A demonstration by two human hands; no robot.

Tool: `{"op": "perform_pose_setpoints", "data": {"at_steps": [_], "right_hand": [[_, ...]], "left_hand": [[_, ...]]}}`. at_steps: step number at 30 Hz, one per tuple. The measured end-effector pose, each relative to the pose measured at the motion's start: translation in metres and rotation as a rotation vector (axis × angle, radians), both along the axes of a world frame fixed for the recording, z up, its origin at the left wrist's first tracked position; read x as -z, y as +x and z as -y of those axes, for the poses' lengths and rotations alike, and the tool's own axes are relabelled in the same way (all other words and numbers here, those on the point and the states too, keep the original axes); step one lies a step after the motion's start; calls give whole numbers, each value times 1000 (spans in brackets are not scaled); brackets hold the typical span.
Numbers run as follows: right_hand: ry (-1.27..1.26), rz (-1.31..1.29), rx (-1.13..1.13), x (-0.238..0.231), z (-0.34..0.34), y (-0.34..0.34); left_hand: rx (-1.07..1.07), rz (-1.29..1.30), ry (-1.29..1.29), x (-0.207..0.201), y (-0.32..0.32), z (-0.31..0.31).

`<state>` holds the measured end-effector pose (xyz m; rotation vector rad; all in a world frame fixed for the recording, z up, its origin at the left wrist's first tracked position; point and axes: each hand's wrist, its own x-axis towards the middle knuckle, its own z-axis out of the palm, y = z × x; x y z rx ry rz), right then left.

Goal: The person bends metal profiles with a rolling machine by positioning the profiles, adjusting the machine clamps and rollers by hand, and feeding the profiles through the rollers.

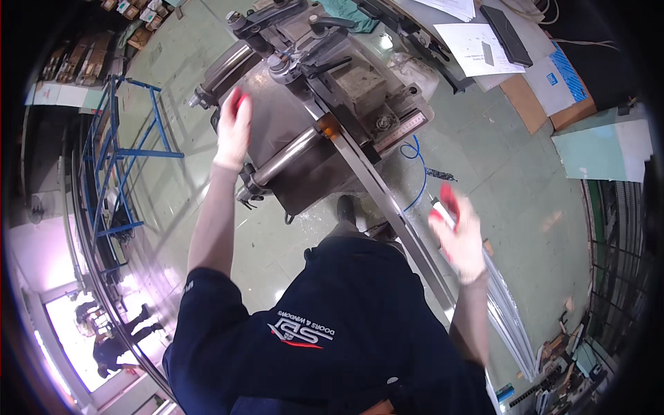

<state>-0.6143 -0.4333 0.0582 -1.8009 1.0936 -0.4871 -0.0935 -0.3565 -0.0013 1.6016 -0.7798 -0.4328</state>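
Observation:
My left hand (234,128), in a white glove with red fingertips, lies flat on the dark metal housing of a sawing machine (290,149), holding nothing. A long grey metal profile (387,207) runs from the machine's clamp down toward my right side. My right hand (460,235), in the same kind of glove, hovers just right of this profile with its fingers curled. Something small and pale shows at its fingertips, but I cannot tell whether it is held.
A blue hose (417,173) hangs beside the machine. A blue steel rack (121,155) stands on the green floor at left. Papers and a dark flat case (506,34) lie on a bench at top right. More profiles (512,325) are stacked at lower right. Two people (114,332) stand far left.

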Motion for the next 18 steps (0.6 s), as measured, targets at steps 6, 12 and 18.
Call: {"op": "perform_pose_setpoints", "data": {"at_steps": [6, 12, 18], "right_hand": [[-1048, 211, -43, -95, 107, 236], [-714, -394, -140, -68, 172, 371], [-941, -434, -536, -96, 208, 360]], "left_hand": [[77, -159, -255, -8, -37, 122], [87, -272, -222, -14, -38, 128], [97, -119, -146, -13, -34, 125]]}}
